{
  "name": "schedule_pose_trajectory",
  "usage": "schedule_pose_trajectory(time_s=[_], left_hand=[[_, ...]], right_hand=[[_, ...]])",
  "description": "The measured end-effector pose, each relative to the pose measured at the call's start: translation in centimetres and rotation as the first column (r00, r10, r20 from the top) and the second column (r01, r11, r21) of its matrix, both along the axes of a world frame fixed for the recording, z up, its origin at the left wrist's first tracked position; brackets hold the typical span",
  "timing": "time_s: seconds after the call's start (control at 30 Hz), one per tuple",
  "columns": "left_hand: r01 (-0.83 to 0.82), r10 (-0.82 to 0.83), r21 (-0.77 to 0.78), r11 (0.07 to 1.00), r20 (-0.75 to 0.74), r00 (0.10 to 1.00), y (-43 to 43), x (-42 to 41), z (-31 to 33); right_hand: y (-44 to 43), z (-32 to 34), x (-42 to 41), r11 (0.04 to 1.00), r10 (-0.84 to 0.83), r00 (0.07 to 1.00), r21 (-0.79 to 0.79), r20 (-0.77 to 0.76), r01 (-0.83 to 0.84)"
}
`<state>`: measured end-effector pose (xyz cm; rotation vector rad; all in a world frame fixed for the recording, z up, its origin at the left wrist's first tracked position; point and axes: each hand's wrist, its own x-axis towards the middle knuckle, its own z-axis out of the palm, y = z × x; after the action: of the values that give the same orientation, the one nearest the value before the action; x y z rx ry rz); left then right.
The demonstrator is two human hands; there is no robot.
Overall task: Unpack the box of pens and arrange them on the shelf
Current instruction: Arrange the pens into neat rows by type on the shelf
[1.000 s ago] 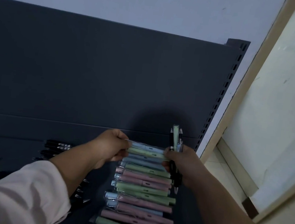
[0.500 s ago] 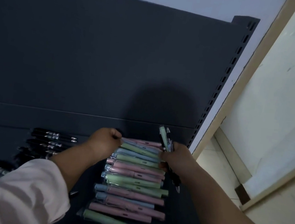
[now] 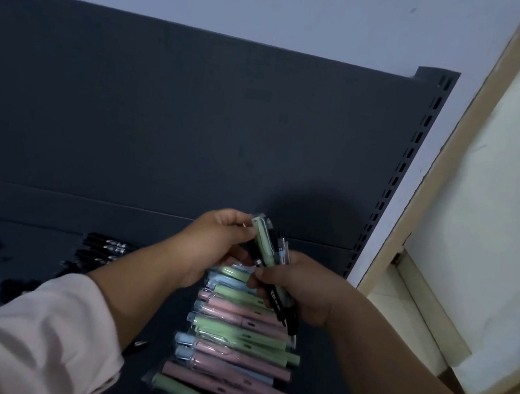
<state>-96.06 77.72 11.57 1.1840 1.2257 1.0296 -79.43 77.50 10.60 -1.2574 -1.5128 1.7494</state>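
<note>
Progress check, biggest stuff first. The dark shelf (image 3: 157,230) was already well stocked. A long row of pastel pens (image 3: 234,349) (green, pink and blue, in clear sleeves) ran from the near edge toward the back panel (image 3: 195,124), lying side by side and overlapping a bit. Off to the left, well apart from that row, sat a looser group of black pens (image 3: 104,247).

So I'd call it mostly done, but not finished. The right hand (image 3: 309,296) was wrapped around a bunch of pens (image 3: 278,280) just above the far end of the pastel row, so those hadn't been laid down yet. The left hand (image 3: 214,243) had its fingertips pinched on the far end of a green pen (image 3: 263,242) in that bunch, I think to pull it out, though the light was dim and it's hard to be sure. The box wasn't in shot, so I can't say how many pens were left in it.

Writing: there was white print (image 3: 274,298) on a black pen in the bunch and small dark marks on some pastel barrels, all too blurry to read. No brand I could make out.
</note>
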Motion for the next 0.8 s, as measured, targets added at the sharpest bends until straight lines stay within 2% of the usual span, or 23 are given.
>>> schedule_pose_trajectory(time_s=[0.1, 0.2, 0.4, 0.5, 0.57, 0.67, 0.8], left_hand=[[0.028, -0.028, -0.001, 1.0, 0.002, 1.0, -0.6, -0.8, 0.3], [0.029, -0.026, 0.035, 0.999, -0.076, 0.997, -1.5, -1.6, 0.5], [-0.17, 0.174, 0.044, 0.984, -0.126, 0.977, -2.7, -3.8, 0.3], [-0.303, 0.304, 0.009, 0.953, -0.03, 0.952, -3.1, -6.0, 0.1], [-0.351, 0.353, -0.037, 0.936, 0.068, 0.933, -3.4, -7.1, -0.1], [-0.343, 0.351, -0.091, 0.935, 0.105, 0.93, -3.6, -7.8, -0.3], [-0.3, 0.317, -0.147, 0.943, 0.11, 0.942, -3.3, -6.6, -1.3]], right_hand=[[0.0, 0.1, -0.1, 0.998, 0.055, 0.999, -0.012, 0.0, -0.055], [0.1, -0.1, -0.7, 0.994, 0.107, 0.994, -0.025, 0.034, -0.106], [-0.3, -0.2, -2.9, 0.978, 0.207, 0.977, -0.042, 0.047, -0.205], [-0.1, -0.3, -2.9, 0.979, 0.202, 0.974, -0.049, 0.101, -0.198], [-0.1, -0.5, -2.5, 0.99, 0.139, 0.984, -0.049, 0.114, -0.134], [-0.1, -0.7, -1.5, 0.997, -0.043, 0.998, -0.064, 0.042, 0.046], [0.2, -1.6, 0.3, 0.92, -0.38, 0.924, -0.124, -0.052, 0.371]])
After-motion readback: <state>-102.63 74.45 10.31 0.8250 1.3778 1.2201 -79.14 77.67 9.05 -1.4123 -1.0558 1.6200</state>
